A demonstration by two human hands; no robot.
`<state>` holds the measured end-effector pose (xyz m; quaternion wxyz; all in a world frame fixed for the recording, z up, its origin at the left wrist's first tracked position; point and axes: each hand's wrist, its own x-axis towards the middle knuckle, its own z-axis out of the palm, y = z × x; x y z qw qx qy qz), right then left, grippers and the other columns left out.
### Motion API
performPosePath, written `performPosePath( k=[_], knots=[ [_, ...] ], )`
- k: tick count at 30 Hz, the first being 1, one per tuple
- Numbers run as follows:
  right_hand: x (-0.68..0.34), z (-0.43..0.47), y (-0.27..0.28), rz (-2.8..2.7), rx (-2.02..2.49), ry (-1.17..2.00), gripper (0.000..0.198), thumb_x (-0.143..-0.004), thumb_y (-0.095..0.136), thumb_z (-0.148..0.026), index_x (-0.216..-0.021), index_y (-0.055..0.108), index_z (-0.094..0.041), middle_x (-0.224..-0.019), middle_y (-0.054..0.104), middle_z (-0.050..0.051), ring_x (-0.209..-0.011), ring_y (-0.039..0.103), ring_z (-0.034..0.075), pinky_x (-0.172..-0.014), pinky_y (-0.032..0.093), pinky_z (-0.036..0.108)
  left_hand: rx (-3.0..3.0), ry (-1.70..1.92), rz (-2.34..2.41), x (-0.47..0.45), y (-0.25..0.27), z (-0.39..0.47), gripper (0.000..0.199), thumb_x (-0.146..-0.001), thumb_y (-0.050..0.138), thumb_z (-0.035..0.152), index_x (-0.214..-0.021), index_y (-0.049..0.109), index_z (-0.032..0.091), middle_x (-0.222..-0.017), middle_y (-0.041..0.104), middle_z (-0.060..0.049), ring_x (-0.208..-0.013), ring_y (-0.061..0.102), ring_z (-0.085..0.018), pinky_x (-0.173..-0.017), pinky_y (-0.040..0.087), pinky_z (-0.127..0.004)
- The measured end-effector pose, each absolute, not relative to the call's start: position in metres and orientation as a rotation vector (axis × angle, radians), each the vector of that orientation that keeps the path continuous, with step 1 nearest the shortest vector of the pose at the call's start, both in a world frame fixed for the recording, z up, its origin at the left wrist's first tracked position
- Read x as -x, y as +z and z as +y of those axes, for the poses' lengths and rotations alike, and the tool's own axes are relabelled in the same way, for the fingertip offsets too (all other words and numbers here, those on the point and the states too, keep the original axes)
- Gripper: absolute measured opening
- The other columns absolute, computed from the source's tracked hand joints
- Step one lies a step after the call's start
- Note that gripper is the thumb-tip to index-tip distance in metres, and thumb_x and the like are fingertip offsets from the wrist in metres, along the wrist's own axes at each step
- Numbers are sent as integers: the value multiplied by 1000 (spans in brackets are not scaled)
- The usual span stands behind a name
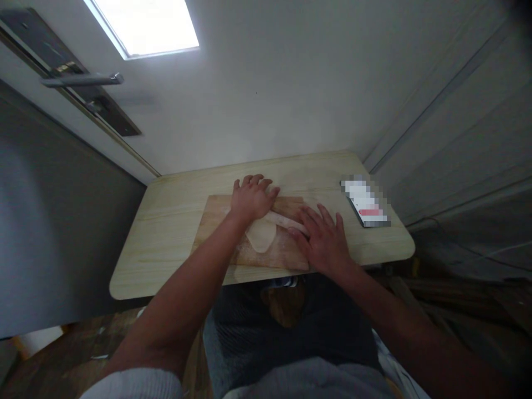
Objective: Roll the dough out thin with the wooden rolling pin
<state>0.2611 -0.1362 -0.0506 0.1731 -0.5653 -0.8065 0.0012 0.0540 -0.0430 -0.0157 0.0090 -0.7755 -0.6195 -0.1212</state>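
Observation:
A pale, floury rolling pin [286,223] lies aslant over a thin, flat sheet of dough [261,235] on a wooden board [211,221]. My left hand [252,198] holds the pin's far left end down under the palm, its fingers reaching over toward the board's back edge. At the near right end, my right hand [326,238] has the pin between the thumb and the fingers. Both ends of the pin are hidden by the hands. Flour dusts the board around the dough.
The board rests on a narrow light-wood table [166,238] against a pale door. A phone [366,202] with a blurred screen lies at the table's right. A metal door handle [83,80] sticks out at upper left, near a bright window pane [145,25].

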Motion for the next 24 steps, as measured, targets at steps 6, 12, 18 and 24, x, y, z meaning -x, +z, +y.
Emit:
performPosePath(
  k=[6,12,18,24],
  knots=[
    [-249,-166,-46,-2255,1561,44,54,-101,42,-48,-145,47,-18,-149,51,13,-144,33,37,-113,20,67,2409,-427,-1883,-43,-18,-67,48,-101,32,55,-129,62,29,-143,57,-5,-132,47,-29,-110,35,-51],
    [-239,-187,-38,-2216,1527,98,45,-100,47,-36,-141,50,-18,-144,56,12,-141,36,34,-114,18,63,2417,-517,-1860,-32,-17,-97,47,-101,37,52,-130,61,24,-145,56,-9,-139,44,-28,-115,33,-51],
    [-241,-159,-22,-2208,1530,155,25,-93,57,-28,-115,66,-20,-117,69,11,-119,51,31,-112,22,57,2526,-666,-1851,-12,-14,-129,47,-102,37,47,-135,56,19,-144,57,-10,-141,44,-25,-119,34,-48],
    [-258,-158,-19,-2223,1434,236,24,-89,60,-26,-111,67,-17,-106,69,10,-104,54,27,-99,37,43,2432,-951,-1916,1,-14,-171,34,-95,55,44,-118,67,22,-127,67,-9,-123,59,-25,-109,46,-48]
  ],
)
